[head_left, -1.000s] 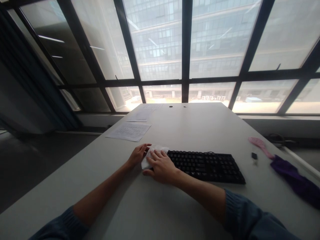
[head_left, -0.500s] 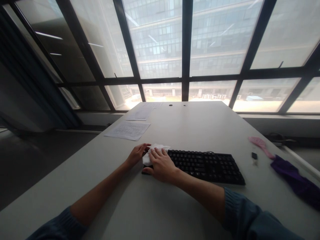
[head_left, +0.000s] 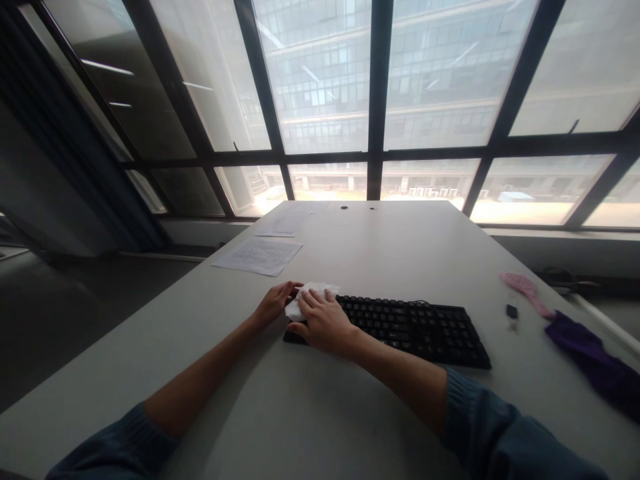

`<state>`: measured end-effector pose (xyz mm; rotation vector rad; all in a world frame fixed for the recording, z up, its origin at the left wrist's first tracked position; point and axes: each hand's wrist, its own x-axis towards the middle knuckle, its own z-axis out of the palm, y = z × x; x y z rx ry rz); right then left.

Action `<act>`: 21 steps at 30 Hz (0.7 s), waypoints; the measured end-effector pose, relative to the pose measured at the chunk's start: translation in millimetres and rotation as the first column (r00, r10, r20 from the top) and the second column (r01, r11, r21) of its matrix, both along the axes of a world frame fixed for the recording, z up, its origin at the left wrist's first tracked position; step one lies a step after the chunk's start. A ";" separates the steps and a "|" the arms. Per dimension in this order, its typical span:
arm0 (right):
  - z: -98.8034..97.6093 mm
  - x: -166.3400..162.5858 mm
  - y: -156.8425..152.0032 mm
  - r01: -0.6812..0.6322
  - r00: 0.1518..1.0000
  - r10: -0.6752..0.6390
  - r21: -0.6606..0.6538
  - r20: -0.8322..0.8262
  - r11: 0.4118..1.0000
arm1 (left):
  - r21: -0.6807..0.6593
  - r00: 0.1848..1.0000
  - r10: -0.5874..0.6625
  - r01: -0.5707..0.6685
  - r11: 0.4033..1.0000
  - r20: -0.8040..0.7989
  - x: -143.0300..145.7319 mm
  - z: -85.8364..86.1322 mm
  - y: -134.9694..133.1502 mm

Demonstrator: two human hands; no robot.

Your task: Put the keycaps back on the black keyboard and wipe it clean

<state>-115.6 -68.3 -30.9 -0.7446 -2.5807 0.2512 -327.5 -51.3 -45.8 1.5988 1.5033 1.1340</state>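
A black keyboard (head_left: 415,327) lies across the white table (head_left: 350,413) in front of me. A white wipe (head_left: 310,292) rests on the keyboard's left end. My right hand (head_left: 325,323) lies flat on the wipe with its fingers stretched out, pressing it onto the keys. My left hand (head_left: 275,303) is at the keyboard's left edge, its fingertips pinching the wipe's near-left corner. Most of the wipe is hidden under my right hand.
Printed sheets (head_left: 259,255) lie at the far left of the table, more paper (head_left: 283,225) behind them. On the right are a pink brush (head_left: 527,291), a small black object (head_left: 511,311) and a purple cloth (head_left: 595,363). Tall windows stand beyond the far edge.
My right hand has slid the wipe a little up the keyboard's left end, uncovering the near-left corner of the keyboard. My left hand stays beside it.
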 end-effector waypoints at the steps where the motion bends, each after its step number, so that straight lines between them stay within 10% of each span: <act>1: 0.2 0.3 0.0 -0.001 1.000 0.001 0.000 -0.003 1.000 | 0.000 1.000 0.001 -0.001 1.000 0.003 0.2 0.2 0.0; 15: -2.7 -2.1 0.6 0.122 0.992 -0.122 0.011 -0.023 0.992 | 0.048 0.999 0.017 -0.014 0.999 -0.043 -2.3 -3.3 4.6; 21: 0.6 -0.9 -1.1 -0.098 0.995 0.099 0.051 -0.023 0.994 | 0.049 0.999 0.015 -0.014 0.999 -0.040 -3.6 -4.6 5.4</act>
